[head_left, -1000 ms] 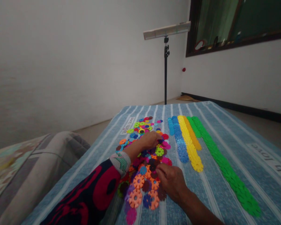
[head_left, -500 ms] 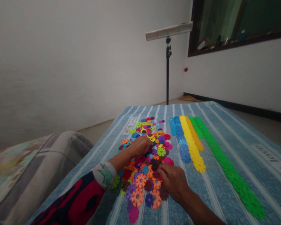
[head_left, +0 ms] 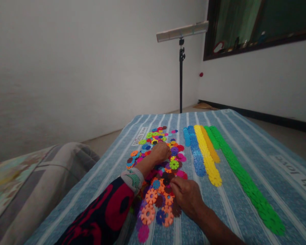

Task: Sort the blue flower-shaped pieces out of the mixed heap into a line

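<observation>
A pile of mixed notched plastic discs, snowflake building pieces (head_left: 151,196), spreads over the striped cloth. My left hand (head_left: 161,152) is over the upper part of this pile, fingers curled down among the discs and their tips hidden. At the pile's right side, my right hand (head_left: 187,195) is closed with thumb and forefinger together, beside a dark brown disc (head_left: 167,177); whatever it may pinch cannot be made out. Sorted discs lie overlapping in rows to the right: blue (head_left: 199,161), yellow (head_left: 209,160), orange-yellow (head_left: 214,151) and green (head_left: 247,185).
The blue striped cloth (head_left: 244,136) covers the table. Grey bedding (head_left: 73,170) lies along the left. Beyond the far edge stands a black stand (head_left: 181,78) bearing a flat panel (head_left: 182,32), near the white wall and a dark-framed window.
My left hand has moved right and slightly away from me over the pile, its sleeve now covering more discs. The right hand has stayed nearly in place. The view has shifted slightly.
</observation>
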The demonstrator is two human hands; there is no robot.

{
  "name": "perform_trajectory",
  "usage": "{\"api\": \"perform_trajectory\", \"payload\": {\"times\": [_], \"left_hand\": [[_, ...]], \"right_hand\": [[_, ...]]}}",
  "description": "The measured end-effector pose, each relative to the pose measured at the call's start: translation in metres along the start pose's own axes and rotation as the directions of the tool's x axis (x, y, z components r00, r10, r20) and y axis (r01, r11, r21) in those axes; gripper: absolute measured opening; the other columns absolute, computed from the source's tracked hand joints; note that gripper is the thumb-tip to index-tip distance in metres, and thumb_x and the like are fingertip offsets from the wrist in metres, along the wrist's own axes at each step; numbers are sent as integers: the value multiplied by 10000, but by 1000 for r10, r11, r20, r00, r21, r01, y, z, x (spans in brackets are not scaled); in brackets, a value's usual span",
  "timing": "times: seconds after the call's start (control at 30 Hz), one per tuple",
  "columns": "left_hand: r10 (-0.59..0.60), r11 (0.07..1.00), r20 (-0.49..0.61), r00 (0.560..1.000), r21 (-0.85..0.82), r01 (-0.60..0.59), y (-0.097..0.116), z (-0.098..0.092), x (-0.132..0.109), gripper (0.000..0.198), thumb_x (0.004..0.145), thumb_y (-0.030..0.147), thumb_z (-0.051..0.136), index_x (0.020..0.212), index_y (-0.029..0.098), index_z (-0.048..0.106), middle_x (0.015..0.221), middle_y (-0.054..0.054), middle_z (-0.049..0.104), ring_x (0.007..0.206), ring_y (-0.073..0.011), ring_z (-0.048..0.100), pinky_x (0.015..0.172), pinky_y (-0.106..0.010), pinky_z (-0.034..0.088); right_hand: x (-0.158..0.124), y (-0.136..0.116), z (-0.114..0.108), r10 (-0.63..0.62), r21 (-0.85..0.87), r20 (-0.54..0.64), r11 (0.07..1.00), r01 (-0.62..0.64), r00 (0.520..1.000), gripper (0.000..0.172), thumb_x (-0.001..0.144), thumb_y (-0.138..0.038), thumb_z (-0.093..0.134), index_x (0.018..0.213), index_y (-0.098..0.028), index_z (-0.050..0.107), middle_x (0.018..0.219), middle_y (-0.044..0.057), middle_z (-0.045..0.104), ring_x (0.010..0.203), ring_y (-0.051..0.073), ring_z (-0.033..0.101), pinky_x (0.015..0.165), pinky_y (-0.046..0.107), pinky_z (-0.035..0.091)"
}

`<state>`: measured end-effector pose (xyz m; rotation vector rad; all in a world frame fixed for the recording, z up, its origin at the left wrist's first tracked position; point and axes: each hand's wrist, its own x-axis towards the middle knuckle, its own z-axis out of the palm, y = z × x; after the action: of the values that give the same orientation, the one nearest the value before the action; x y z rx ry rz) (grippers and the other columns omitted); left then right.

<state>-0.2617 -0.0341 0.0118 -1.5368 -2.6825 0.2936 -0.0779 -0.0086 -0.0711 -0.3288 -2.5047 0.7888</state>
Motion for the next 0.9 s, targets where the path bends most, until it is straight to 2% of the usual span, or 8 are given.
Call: {"api": "perform_trajectory", "payload": {"times": [0.27,0.37,0.47,0.57,0.7,0.8,0.9], "left_hand": [[48,994,-118,992,100,-36,-15,12,5,387,927,213,348,943,59,703,948,-209,673,922,-285,640,749,-354,491],[42,996,-141,989,84,-30,-23,6,7,388,938,221,330,925,84,693,974,-188,670,931,-275,628,749,-350,483],[121,993,-166,979,16,-120,-18,-7,11,356,937,245,359,851,129,685,923,-125,676,899,-226,617,776,-314,461],[285,953,-189,940,-49,-299,8,-24,18,335,934,252,384,809,152,678,873,-77,673,849,-183,608,767,-272,444],[470,869,-188,863,-73,-489,68,-42,35,318,931,231,397,825,155,687,860,-63,687,836,-162,618,747,-245,448],[534,835,-166,829,-50,-548,111,-48,53,312,930,241,408,858,159,700,907,-79,706,865,-171,640,739,-248,470],[571,818,-75,817,-22,-574,140,-47,68,336,942,265,397,906,157,713,996,-101,717,925,-198,664,740,-265,494]], "right_hand": [[1,-3,-1,12,1,16,1000,-12,1000,233,895,-224,468,786,-222,674,692,2,703,643,136,652,571,238,305],[2,-4,-2,28,0,37,1000,-28,999,229,900,-223,471,775,-215,663,689,-2,699,636,126,643,577,233,304],[4,-5,-4,27,-15,47,1000,-27,999,211,894,-217,480,780,-214,657,701,-7,703,647,121,644,583,228,306],[5,-6,-4,18,-39,49,999,-17,999,204,894,-224,482,790,-214,657,719,-5,710,665,122,651,587,222,313],[6,-4,-3,24,-51,58,998,-21,998,208,886,-219,482,801,-212,671,731,7,722,680,132,665,593,215,339],[7,-3,-3,44,-20,78,999,-43,996,213,850,-189,495,875,-212,705,756,28,741,694,152,687,588,218,371],[7,-2,-3,58,-23,96,998,-57,994,216,801,-181,524,840,-192,736,767,65,753,695,187,704,580,237,400]]}}
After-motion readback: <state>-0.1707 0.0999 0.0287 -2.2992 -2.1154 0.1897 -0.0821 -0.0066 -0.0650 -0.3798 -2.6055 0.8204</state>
